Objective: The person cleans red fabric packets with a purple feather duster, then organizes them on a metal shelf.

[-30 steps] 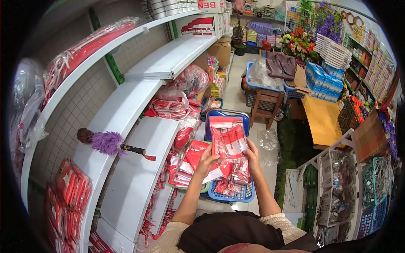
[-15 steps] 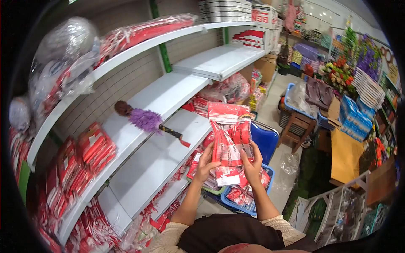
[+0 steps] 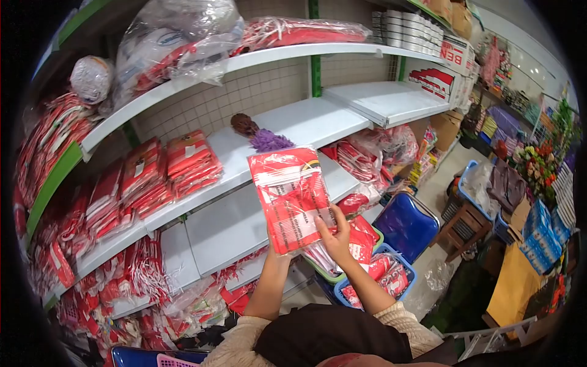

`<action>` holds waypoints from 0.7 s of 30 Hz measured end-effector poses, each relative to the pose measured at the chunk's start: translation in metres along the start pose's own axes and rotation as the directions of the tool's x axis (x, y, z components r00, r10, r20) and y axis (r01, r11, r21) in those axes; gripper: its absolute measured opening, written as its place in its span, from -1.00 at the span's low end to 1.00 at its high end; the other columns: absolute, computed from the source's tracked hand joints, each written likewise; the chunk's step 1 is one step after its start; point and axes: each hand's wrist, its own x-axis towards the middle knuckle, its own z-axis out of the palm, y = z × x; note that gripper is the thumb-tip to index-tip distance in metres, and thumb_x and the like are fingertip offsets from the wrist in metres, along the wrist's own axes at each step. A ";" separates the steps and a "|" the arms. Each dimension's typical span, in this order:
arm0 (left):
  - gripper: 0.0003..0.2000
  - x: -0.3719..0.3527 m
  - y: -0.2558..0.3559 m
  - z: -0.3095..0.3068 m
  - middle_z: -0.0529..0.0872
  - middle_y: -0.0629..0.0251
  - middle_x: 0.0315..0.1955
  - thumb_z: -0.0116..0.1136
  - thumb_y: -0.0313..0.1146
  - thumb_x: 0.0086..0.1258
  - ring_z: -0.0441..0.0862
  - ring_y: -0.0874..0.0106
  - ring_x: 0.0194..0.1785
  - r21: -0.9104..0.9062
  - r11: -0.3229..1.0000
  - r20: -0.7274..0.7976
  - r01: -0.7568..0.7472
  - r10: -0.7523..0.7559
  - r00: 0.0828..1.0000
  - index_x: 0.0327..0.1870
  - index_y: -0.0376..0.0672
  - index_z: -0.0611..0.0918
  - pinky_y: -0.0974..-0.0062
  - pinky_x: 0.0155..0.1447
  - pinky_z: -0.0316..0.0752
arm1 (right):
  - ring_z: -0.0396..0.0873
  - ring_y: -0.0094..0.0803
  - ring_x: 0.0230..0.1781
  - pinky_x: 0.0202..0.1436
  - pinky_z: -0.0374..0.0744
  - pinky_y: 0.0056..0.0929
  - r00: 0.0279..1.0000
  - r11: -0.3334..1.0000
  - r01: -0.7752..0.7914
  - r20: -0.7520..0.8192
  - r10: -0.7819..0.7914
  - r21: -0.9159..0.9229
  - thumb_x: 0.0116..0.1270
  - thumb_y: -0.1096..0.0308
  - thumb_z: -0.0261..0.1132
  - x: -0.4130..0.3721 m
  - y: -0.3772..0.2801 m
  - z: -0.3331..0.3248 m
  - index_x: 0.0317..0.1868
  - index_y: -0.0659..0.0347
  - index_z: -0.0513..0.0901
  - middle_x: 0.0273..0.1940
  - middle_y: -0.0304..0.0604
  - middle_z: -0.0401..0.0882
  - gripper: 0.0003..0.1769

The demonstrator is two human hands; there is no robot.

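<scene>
Red packet (image 3: 290, 199) in half-curled right hand (image 3: 337, 242) mostly hides left hand (image 3: 276, 255).

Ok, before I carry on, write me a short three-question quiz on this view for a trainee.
1. True or false: the right hand has its thumb on the front of the red packet.

2. Multiple choice: which of these does the packet partly hide from the camera?
A. the wooden stool
B. the purple duster
C. the box marked "BEN"

3. Fill in: beside the green basket, on its right in the picture, is a ____ basket holding red packs.

Key: 1. True. 2. B. 3. Blue.
</scene>
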 end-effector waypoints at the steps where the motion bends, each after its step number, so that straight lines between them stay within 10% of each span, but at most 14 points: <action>1: -0.50 -0.001 0.006 -0.005 0.57 0.10 -0.01 -0.12 0.00 0.38 0.59 0.27 -0.04 0.044 0.999 0.005 -0.019 0.018 1.000 0.14 -0.24 0.41 0.25 0.00 0.55 | 0.52 -0.48 -0.14 -0.03 0.46 -0.50 0.998 1.000 -0.002 0.056 0.003 -0.024 0.18 0.46 0.28 0.003 -0.002 0.005 0.04 0.40 0.45 -0.15 -0.10 0.57 -0.59; 7: -0.53 -0.014 0.031 -0.017 0.50 0.16 0.10 -0.05 -0.06 0.37 0.51 0.28 0.09 0.274 0.897 -0.054 -0.347 0.375 0.926 0.19 -0.16 0.38 0.30 0.09 0.50 | 0.55 -0.42 -0.36 -0.25 0.47 -0.47 0.932 0.987 -0.048 0.349 0.100 -0.155 0.29 0.37 0.14 0.028 -0.034 0.026 -0.10 0.40 0.52 -0.35 -0.01 0.58 -0.74; 13: -0.48 -0.029 0.065 -0.029 0.41 0.18 0.18 0.02 0.00 0.30 0.41 0.35 0.19 0.433 0.777 0.045 -0.457 0.487 0.872 0.18 -0.12 0.38 0.28 0.22 0.37 | 0.45 -0.13 -0.27 -0.21 0.43 -0.24 0.872 0.654 0.479 0.228 -0.434 -0.585 0.16 0.34 0.24 0.092 -0.024 0.041 -0.20 0.27 0.54 -0.32 -0.07 0.52 -0.77; 16: -0.49 -0.035 0.075 -0.029 0.41 0.18 0.17 0.01 0.00 0.31 0.41 0.35 0.18 0.444 0.762 0.037 -0.472 0.510 0.859 0.18 -0.12 0.38 0.28 0.21 0.37 | 0.49 -0.06 -0.25 -0.22 0.46 -0.19 0.899 0.553 0.408 0.212 -0.384 -0.727 0.16 0.30 0.26 0.122 0.001 0.050 -0.13 0.30 0.51 -0.31 -0.02 0.50 -0.69; 21: -0.50 -0.039 0.081 -0.032 0.43 0.19 0.15 -0.01 0.01 0.31 0.42 0.34 0.16 0.438 0.777 -0.018 -0.453 0.511 0.859 0.17 -0.12 0.39 0.28 0.21 0.38 | 0.55 0.13 -0.30 -0.28 0.50 -0.01 0.944 0.657 0.123 0.292 0.154 -0.744 0.24 0.25 0.19 0.121 0.058 0.052 -0.01 0.32 0.36 -0.35 0.19 0.56 -0.59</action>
